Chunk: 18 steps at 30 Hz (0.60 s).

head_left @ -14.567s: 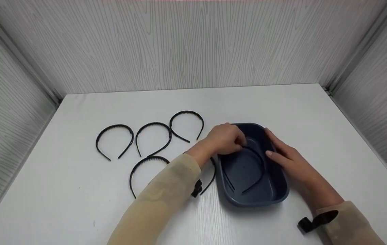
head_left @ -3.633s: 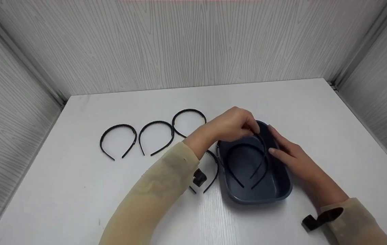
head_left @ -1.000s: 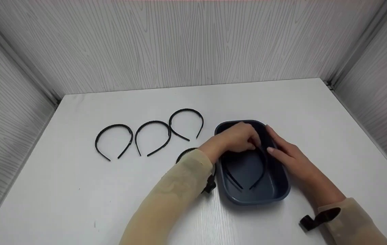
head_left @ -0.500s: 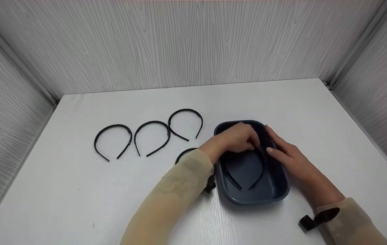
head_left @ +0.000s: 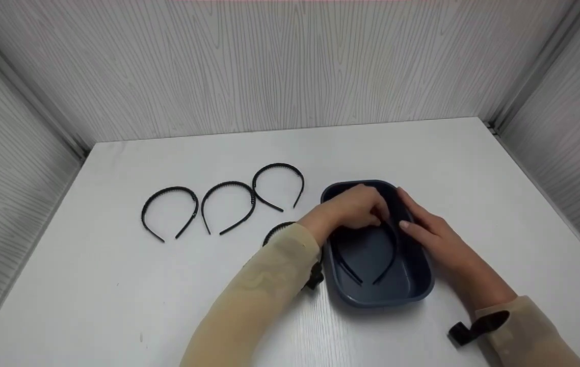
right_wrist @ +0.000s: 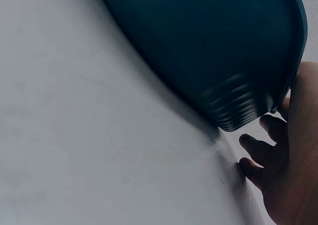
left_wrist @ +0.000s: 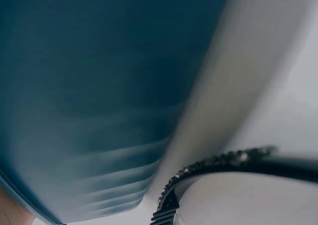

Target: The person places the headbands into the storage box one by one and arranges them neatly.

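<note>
– Gone lower into the tub (head_left: 387, 302) since the frame from 3.6 s ago: left hand (head_left: 360, 206), and with it the held headband (head_left: 395, 244).

– Largest first, then. Around the tub?

– Wood-grain panels (head_left: 269, 66) beyond its far side; under it, a white table (head_left: 157, 300).

– And the container itself?

– Blue, round-cornered, open-topped. Inside, dark headband line curving toward the far end, both tips toward the near end. Looks doubled along the left; cannot tell the exact count.

– Sleeves and hands?

– Pale left sleeve (head_left: 259, 290) slanting up to the tub from the left, pale right sleeve (head_left: 529, 326) near on the right. Right hand at the tub's right wall (head_left: 435, 237), thumb over the rim, gripping. Left hand inside the far half, fingers curled, pinching the held headband.

– Outside the tub?

– Three loose headbands (head_left: 228, 182) to its left, toward the far end. Also a partly hidden headband (head_left: 276, 227) just left of the tub, behind the left sleeve.

– Smallest?

– Black wrist mount (head_left: 460, 334) at the right sleeve, near the tub's right side.
</note>
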### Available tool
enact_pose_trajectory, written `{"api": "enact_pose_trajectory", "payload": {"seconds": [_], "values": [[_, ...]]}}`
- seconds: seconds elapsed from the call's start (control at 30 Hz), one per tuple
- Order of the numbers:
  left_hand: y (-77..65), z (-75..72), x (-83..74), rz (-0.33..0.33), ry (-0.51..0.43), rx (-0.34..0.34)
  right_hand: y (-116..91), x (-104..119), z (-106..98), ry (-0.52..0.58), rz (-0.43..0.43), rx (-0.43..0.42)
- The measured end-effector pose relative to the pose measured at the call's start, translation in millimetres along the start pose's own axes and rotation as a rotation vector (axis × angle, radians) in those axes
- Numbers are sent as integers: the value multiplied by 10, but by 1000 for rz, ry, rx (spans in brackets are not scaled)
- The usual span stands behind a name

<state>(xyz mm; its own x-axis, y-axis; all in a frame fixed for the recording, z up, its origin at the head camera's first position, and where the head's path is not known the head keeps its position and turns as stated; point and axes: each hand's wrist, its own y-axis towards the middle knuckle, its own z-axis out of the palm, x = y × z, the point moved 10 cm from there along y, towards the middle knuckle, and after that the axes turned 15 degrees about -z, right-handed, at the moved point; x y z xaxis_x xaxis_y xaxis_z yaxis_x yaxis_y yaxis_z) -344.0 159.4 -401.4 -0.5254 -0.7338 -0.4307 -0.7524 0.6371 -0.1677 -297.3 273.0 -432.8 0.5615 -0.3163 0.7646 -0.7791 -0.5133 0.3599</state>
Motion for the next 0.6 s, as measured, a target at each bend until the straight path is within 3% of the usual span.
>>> {"api": "enact_pose_trajectory", "payload": {"seconds": [0.13,0.27,0.6], "values": [[-39,-51,-26,15,-2,0,-1,0,3,4,1,0],[-145,-198,-35,28,-35,-25,3,1,7,-3,6,0],[-614,-805,56,73,-175,-135,9,-8,-29,-59,8,-4]]}}
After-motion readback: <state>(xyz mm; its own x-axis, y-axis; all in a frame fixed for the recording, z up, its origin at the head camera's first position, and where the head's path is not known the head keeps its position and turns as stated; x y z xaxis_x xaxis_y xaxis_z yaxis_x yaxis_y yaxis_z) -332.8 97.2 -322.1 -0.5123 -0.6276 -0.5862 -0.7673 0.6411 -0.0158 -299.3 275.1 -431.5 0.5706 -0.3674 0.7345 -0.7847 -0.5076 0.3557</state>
